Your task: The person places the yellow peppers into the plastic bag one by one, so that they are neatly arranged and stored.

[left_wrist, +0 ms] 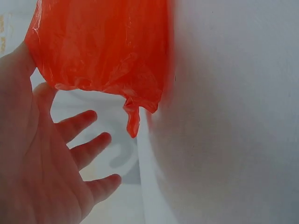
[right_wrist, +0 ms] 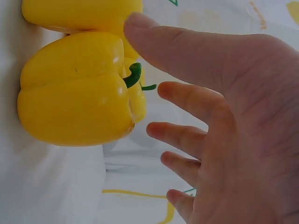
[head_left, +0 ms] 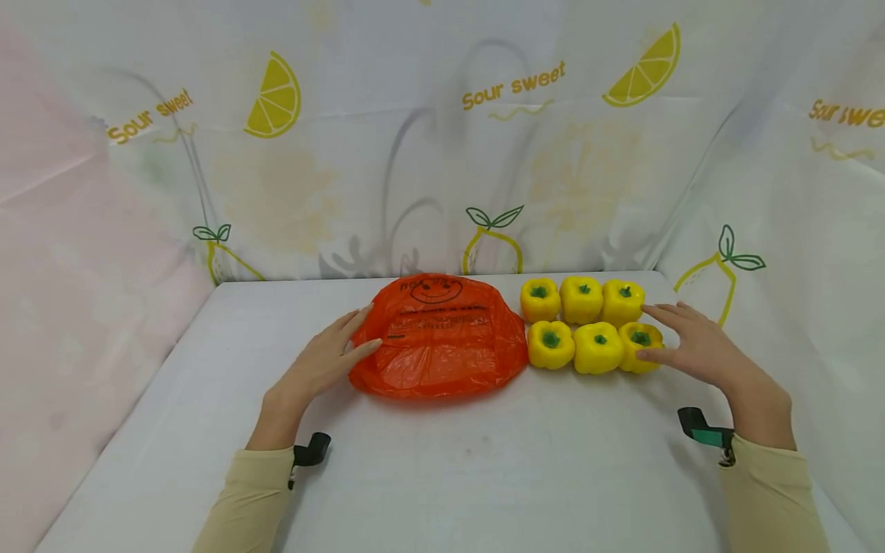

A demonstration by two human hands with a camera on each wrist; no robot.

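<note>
A puffed red plastic bag (head_left: 442,346) with a printed smiley face lies on the table, left of several yellow bell peppers (head_left: 598,348) with green stems, set in two rows. My left hand (head_left: 321,361) is at the bag's left end, fingers spread and thumb overlapping its edge. In the left wrist view a twisted tip of the bag (left_wrist: 132,119) hangs down beside the fingers. At the right end of the pepper rows is my right hand (head_left: 701,346), fingers apart and holding nothing. The right wrist view shows the nearest pepper (right_wrist: 74,93) just off the thumb and fingertips.
The peppers and bag stand on a white-covered table (head_left: 470,468), toward its back edge. Behind it hangs a white curtain (head_left: 415,153) printed with lemons and lettering, with more cloth at both sides. A black wrist mount (head_left: 314,449) sits on the left wrist.
</note>
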